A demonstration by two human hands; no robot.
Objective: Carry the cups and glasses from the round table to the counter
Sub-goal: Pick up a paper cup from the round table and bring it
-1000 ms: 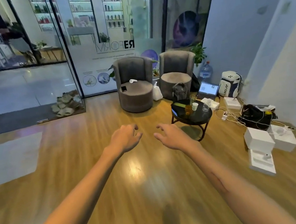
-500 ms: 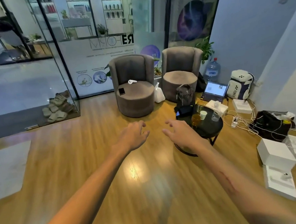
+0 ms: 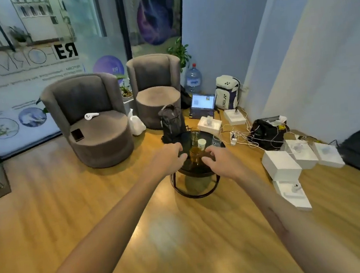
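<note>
A small round black table (image 3: 208, 136) stands on the wooden floor ahead. On it are a white paper cup (image 3: 202, 144), an amber glass (image 3: 195, 153), a clear glass (image 3: 194, 136) behind it and another clear glass (image 3: 216, 141) at the right. My left hand (image 3: 169, 158) and my right hand (image 3: 220, 160) are stretched out in front of me, fingers apart, holding nothing. In the picture they flank the amber glass and cover the table's near edge. They touch no cup or glass.
Two grey round armchairs (image 3: 98, 127) (image 3: 157, 94) stand behind the table, and a black backpack (image 3: 172, 121) leans beside it. White boxes (image 3: 281, 165), cables with a power strip (image 3: 233, 139), a laptop (image 3: 202, 104) and a white backpack (image 3: 227, 91) crowd the floor at the right.
The view has moved closer to the round table and turned right. Both hands, earlier left of the table in the picture, now overlap its near edge.
</note>
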